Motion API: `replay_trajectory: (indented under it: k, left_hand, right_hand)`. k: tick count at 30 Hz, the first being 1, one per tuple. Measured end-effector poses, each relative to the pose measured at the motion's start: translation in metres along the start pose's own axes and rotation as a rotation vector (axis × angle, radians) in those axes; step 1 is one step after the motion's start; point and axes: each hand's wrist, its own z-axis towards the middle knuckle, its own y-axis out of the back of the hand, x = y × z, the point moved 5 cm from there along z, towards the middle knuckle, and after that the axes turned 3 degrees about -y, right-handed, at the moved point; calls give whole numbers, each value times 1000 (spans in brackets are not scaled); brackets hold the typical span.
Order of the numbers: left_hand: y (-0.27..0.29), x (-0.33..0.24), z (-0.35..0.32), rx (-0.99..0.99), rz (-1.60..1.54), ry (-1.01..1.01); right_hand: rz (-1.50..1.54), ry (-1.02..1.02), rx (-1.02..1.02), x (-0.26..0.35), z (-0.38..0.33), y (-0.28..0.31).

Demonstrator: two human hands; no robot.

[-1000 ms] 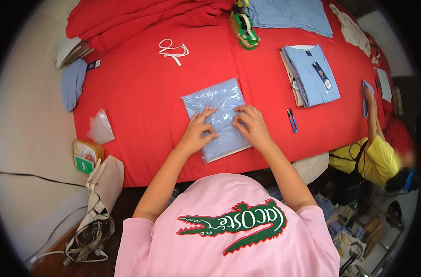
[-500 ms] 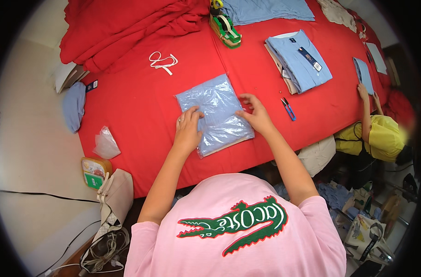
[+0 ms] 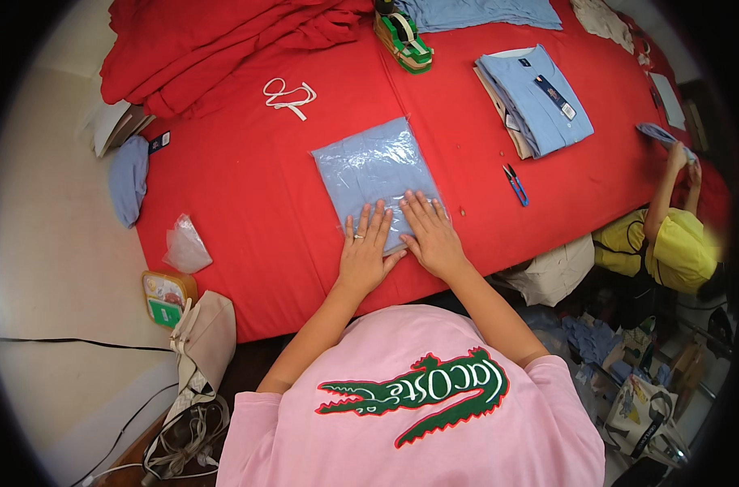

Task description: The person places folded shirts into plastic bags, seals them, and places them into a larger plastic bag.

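Note:
A folded light-blue garment in a clear plastic bag lies flat on the red-covered table. On its near part rests my left hand, palm down with the fingers stretched out and a ring on one of them. Beside it, my right hand presses flat on the bag's near right part, fingers extended. Both hands cover the near edge of the bag. Right of the bag lies a pair of blue-handled thread snips. Farther right is a stack of folded blue garments with a dark tag on top.
A green tape dispenser stands at the far side near a heap of red cloth. White cord and a crumpled clear bag lie to the left. At the right, a person in yellow holds a blue garment.
Both hands have moved from the bag's sides to its near end and now lie flat on it. The bag looks smoother. The person at the right has lifted a blue garment.

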Motion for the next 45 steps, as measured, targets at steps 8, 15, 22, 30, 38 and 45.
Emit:
replay_trajectory:
  k: [8, 15, 22, 30, 38, 45]
  left_hand:
    - [45, 45, 13, -238, -75, 258]
    - [58, 77, 31, -210, -662, 305]
    - [41, 93, 36, -341, -519, 355]
    - [54, 70, 31, -214, -396, 67]
    - [28, 89, 35, -315, -555, 223]
    - [63, 53, -21, -364, -724, 236]
  right_hand:
    - [261, -409, -428, -33, 11, 21]
    - [831, -588, -329, -72, 33, 12]
    - [590, -614, -333, -71, 45, 4]
    - [205, -548, -262, -63, 51, 8]
    - [290, -561, -257, -76, 59, 7]
    - [1363, -589, -267, -66, 3, 27]
